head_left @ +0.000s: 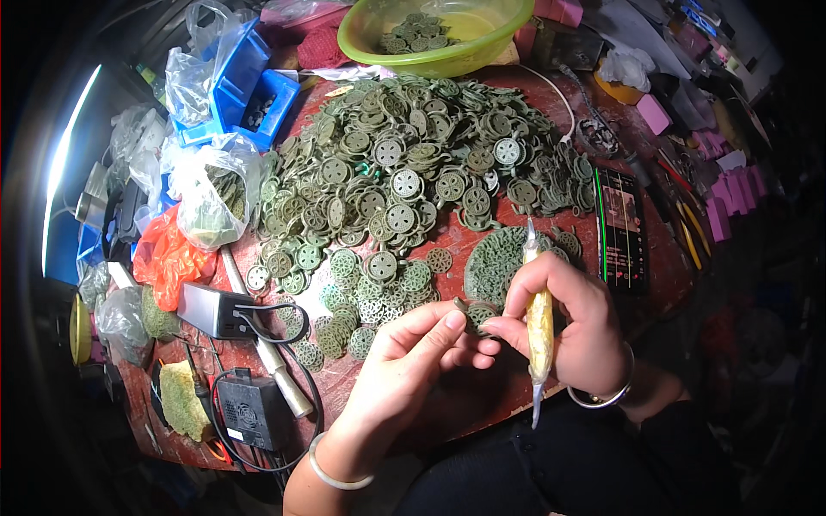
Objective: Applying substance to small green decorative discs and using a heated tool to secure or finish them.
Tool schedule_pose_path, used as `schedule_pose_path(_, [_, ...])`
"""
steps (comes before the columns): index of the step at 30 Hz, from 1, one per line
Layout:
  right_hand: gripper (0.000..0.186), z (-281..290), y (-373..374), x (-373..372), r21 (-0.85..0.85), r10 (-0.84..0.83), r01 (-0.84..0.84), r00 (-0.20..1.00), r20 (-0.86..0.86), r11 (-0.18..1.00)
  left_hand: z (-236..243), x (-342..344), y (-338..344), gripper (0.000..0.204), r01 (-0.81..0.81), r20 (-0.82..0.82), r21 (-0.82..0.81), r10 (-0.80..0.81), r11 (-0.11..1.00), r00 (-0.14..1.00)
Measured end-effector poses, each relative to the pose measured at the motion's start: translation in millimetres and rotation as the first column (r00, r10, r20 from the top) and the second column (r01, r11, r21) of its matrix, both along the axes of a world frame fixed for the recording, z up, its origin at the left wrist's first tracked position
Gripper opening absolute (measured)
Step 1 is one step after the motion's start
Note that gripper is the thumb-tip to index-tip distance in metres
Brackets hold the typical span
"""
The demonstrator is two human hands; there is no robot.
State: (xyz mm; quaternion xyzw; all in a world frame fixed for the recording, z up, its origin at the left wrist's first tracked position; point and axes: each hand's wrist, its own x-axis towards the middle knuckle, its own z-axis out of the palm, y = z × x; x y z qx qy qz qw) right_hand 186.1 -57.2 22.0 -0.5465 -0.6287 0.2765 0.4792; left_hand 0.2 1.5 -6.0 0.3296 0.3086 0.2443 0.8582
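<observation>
You see the middle of the frame well lit: the heap of green discs [404,163] and the red counter [482,387] are bright and quite sharp. A long white light strip [67,163] glows at the left of the frame and is overexposed. The plastic bags [206,181] at the upper left carry white glare. Toward the rim the picture falls into black, and straight edges bend there. The lower right of the frame is very dim, with little detail.
</observation>
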Motion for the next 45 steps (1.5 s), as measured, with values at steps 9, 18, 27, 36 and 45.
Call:
schedule_pose_path(9, [0.028,-13.7,0.4,7.9,-0.129,0.008,-0.041,0.969,-0.248,0.991,-2.5,-5.4,4.1,0.022,0.09,0.159,-0.109,-0.072,0.99,0.985])
schedule_pose_path(18, [0.025,-13.1,0.9,7.0,-0.193,0.017,-0.102,0.917,-0.4,0.976,6.1,-1.4,2.1,0.017,0.031,0.08,-0.135,-0.02,0.99,0.997])
schedule_pose_path(27, [0.021,-11.3,0.0,2.0,-0.259,-0.036,-0.109,0.867,-0.497,0.96,1.4,-3.7,2.3,0.017,0.018,0.114,-0.119,-0.005,0.993,0.993])
schedule_pose_path(36, [0.018,-8.6,-5.1,-3.3,-0.194,-0.033,-0.044,0.926,-0.377,0.98,-0.9,-0.2,-5.0,0.014,-0.013,-0.047,0.186,0.022,0.982,0.999])
schedule_pose_path(45, [0.061,6.2,-19.6,9.3,-0.225,0.024,-0.101,0.947,-0.32,0.969,3.5,-1.2,-2.7,0.016,-0.248,-0.034,0.137,0.255,0.959,0.966])
